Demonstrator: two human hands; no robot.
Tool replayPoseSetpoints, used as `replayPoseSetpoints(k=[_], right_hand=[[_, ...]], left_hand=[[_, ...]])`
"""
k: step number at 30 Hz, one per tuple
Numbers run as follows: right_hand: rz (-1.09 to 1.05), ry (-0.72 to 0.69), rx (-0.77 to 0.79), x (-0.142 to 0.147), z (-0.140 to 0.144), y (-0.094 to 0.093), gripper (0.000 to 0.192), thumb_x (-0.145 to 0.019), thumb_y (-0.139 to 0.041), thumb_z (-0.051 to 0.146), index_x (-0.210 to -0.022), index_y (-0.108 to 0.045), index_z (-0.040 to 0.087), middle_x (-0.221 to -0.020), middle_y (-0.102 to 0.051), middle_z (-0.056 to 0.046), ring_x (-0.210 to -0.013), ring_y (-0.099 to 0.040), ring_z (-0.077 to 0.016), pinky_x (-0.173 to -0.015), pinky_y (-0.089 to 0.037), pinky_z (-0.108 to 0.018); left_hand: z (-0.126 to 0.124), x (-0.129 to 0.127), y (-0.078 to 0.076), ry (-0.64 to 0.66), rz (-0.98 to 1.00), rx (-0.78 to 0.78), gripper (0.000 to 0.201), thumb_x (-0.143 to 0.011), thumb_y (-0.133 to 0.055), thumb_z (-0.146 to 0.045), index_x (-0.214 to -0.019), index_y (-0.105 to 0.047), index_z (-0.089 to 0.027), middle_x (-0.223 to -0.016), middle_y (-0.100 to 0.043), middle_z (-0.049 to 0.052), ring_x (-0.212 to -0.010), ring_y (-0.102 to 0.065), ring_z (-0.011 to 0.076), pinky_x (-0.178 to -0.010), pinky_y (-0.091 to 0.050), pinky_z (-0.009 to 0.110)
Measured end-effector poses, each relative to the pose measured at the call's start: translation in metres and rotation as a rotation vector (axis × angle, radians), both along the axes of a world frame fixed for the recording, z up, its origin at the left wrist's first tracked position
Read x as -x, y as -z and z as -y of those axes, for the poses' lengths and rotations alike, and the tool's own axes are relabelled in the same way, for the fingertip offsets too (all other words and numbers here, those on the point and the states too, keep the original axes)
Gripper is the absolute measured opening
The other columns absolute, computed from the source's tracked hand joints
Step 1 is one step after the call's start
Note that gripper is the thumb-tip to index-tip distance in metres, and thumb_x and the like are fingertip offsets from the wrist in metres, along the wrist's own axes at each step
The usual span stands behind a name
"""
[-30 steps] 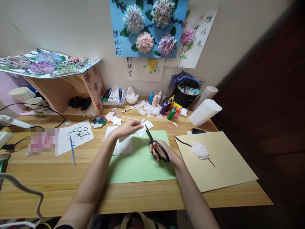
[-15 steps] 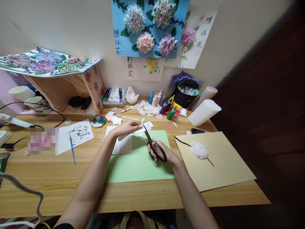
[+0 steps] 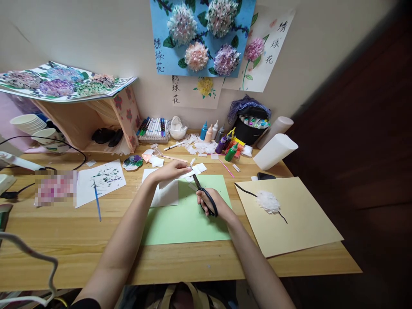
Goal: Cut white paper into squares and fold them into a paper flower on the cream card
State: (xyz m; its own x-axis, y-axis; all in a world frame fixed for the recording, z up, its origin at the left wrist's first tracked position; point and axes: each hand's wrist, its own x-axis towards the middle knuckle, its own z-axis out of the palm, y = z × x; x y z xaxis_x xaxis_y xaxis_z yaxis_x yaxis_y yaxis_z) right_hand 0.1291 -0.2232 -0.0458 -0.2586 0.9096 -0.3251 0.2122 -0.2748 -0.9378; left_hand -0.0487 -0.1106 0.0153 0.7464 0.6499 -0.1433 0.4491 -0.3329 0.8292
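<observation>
Cups [image 3: 28,123] stand in white stacks at the far left, partly behind a black wire [image 3: 79,165]. Near them, tiny squares cover a pink picture [image 3: 55,189], so its shapes are hard to make out. Next, a thin blue brush [image 3: 97,201] lies across a flat white sheet [image 3: 111,178] with dark green dabs. The left grip [image 3: 170,171] pinches a thin white strip [image 3: 184,175] and hides much of it. The strip is right under the fingers, above some smooth white paper [image 3: 165,196] and a flat green sheet [image 3: 189,227] on the shiny wood counter [image 3: 80,244]. The right grip [image 3: 210,200] is curled around the black handles of the scissors [image 3: 198,185]. Their dark, pointy blades reach up to the strip's end, by the left fingertips, but you can't tell if they touch it. Some of the handle is hidden by the hand. Farther right, a fluffy round white flower [image 3: 268,202] and black lines lie on a tan square sheet [image 3: 299,219]. Behind it is a dark phone [image 3: 266,176], its lower edge partly covered.
</observation>
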Motion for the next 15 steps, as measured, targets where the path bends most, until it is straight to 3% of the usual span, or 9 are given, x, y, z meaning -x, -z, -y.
replayPoseSetpoints(k=[8, 15], right_hand=[[-0.370, -0.149, 0.118, 0.0035, 0.0042, -0.0054, 0.074, -0.053, -0.024, 0.089, -0.068, -0.041, 0.019, -0.044, -0.038, 0.008, -0.034, -0.039, -0.0064, -0.040, -0.044, -0.023], [-0.260, -0.122, 0.029, 0.0021, 0.0030, -0.0044, 0.067, -0.062, -0.031, 0.084, -0.064, -0.043, 0.018, -0.040, -0.039, 0.008, -0.031, -0.041, -0.0067, -0.034, -0.039, -0.019]], left_hand=[[0.0018, 0.0001, -0.0037, 0.006, 0.024, 0.041, 0.043, -0.078, -0.044, -0.057, -0.062, -0.039, -0.017, -0.060, -0.028, -0.004, -0.053, -0.026, 0.0083, -0.049, -0.021, 0.023], [0.0045, 0.0004, -0.0057, 0.026, -0.004, 0.076, 0.042, -0.078, -0.047, -0.053, -0.062, -0.043, -0.015, -0.059, -0.029, -0.004, -0.053, -0.026, 0.0076, -0.048, -0.018, 0.023]])
